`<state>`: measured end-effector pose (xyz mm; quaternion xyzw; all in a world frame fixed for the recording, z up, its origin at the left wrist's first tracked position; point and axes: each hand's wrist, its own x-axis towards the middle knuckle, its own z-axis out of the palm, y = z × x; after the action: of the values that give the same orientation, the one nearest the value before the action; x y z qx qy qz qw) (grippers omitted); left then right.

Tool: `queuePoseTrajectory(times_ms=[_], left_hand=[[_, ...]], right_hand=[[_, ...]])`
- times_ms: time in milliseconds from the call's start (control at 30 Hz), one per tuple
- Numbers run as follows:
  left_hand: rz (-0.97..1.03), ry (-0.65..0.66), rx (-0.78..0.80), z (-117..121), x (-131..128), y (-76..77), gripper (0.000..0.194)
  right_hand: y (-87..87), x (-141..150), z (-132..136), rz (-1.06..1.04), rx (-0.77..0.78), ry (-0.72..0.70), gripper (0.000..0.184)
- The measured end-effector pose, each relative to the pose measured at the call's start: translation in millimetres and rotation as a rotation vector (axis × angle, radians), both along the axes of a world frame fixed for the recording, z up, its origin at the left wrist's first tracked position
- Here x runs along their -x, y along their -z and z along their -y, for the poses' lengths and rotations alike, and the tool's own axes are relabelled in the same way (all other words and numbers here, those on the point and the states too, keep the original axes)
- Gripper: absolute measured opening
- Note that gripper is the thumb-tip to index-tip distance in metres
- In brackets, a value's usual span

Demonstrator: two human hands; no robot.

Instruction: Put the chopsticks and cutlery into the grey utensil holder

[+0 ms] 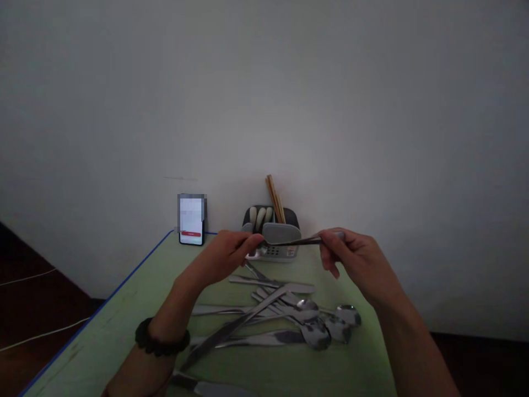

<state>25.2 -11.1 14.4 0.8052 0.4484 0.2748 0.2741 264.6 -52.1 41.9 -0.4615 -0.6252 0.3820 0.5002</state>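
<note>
A metal spoon (293, 242) is stretched level between my two hands, above the table. My left hand (229, 251) pinches its bowl end, and my right hand (351, 251) grips the handle end with fingers curled. Below them lies a loose pile of steel cutlery: several spoons (316, 333) with bowls to the right, and several table knives (235, 325) crossing one another. Just behind the held spoon stands a grey cutlery holder (281, 234), partly covered by it. Wooden chopsticks (273, 193) and white-handled utensils (260, 218) stand upright in the holder.
A phone (192, 220) with a lit screen leans at the table's back left. The green table (124, 320) has a blue edge and meets a plain wall (264, 99). White cables (45, 333) run at the left, beyond the table. Another knife (215, 389) lies at the front.
</note>
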Motion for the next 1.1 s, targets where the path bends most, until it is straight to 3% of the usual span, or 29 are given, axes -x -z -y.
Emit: queuePoseTrajectory(times_ms=[300, 567, 733, 867, 1100], left_hand=[[-0.162, 0.159, 0.031, -12.2, 2.1, 17.4, 0.035], [-0.137, 0.043, -0.057, -7.9, 6.4, 7.3, 0.036], [-0.225, 0.142, 0.078, -9.6, 7.9, 16.2, 0.034], [-0.280, 0.163, 0.056, -10.3, 7.5, 20.5, 0.033], [-0.240, 0.113, 0.010, -10.5, 11.7, 12.8, 0.031]], right_hand=[[0.5, 7.0, 0.7, 0.012, -0.001, -0.073, 0.031], [0.7, 10.0, 0.4, -0.011, -0.057, -0.022, 0.027], [6.3, 18.4, 0.2, 0.092, -0.018, -0.110, 0.025], [9.9, 20.4, -1.2, 0.162, -0.001, -0.146, 0.022], [10.2, 14.9, -4.6, 0.079, -0.054, -0.016, 0.029]])
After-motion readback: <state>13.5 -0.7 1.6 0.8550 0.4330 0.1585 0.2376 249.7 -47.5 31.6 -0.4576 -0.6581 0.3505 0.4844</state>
